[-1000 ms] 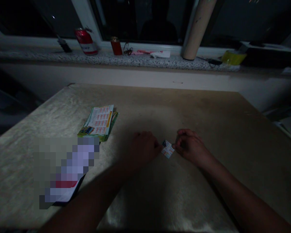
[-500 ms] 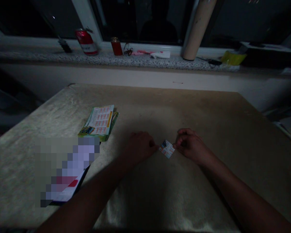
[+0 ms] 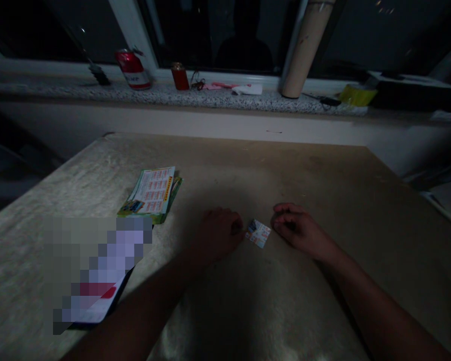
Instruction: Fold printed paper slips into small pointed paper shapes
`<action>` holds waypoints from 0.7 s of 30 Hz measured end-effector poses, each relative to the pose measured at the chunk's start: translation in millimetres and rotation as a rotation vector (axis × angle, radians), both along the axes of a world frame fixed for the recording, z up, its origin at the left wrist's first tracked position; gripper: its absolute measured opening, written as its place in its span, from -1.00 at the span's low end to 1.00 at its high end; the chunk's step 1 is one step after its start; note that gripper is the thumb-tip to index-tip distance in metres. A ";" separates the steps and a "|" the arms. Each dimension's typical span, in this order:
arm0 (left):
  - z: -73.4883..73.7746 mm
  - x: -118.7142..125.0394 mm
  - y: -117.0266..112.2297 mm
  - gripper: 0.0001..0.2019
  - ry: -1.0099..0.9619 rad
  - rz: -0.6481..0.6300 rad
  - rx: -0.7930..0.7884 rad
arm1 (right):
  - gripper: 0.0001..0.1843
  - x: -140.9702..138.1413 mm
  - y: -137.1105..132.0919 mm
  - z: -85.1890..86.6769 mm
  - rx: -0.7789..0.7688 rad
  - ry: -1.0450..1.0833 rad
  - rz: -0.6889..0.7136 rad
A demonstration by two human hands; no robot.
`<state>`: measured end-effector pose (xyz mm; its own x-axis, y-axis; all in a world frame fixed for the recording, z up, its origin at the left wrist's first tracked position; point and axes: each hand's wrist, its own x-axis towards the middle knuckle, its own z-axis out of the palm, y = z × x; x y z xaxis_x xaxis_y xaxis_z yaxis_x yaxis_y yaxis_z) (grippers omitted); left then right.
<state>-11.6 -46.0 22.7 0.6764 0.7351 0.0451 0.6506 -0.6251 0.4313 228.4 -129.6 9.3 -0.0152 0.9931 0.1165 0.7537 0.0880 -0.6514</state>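
Observation:
A small folded printed paper (image 3: 258, 233) lies on the beige table (image 3: 323, 180) between my two hands. My left hand (image 3: 220, 234) is curled, its fingertips pinching the paper's left edge. My right hand (image 3: 298, 228) rests on the table just right of the paper, fingers curled in, with its fingertips at the paper's right corner and nothing seen inside them. The room is dark and both forearms are in shadow.
A stack of green and white printed leaflets (image 3: 152, 193) lies left of my hands, with a blurred booklet (image 3: 97, 271) nearer. On the granite windowsill (image 3: 210, 98) stand a red can (image 3: 133, 70), a small red container (image 3: 179, 76), a cardboard tube (image 3: 300, 50) and a yellow item (image 3: 357, 94).
The paper has settled flatter on the table. My right hand has eased off its right corner, while the left hand stays on the left edge. The view tilted slightly.

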 end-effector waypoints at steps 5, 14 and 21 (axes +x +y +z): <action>-4.5 -0.6 0.0 -0.89 -0.025 0.007 0.010 | -0.91 -16.0 -4.6 2.9 0.013 -0.049 -0.019; -11.3 -2.1 -0.7 -0.90 -0.186 -0.047 -0.018 | -0.94 -26.6 -3.6 2.8 0.075 0.239 0.038; 1.7 -4.2 -12.0 -0.82 -0.535 -0.062 -0.169 | -0.78 -28.5 -8.6 12.6 -0.009 0.687 -0.045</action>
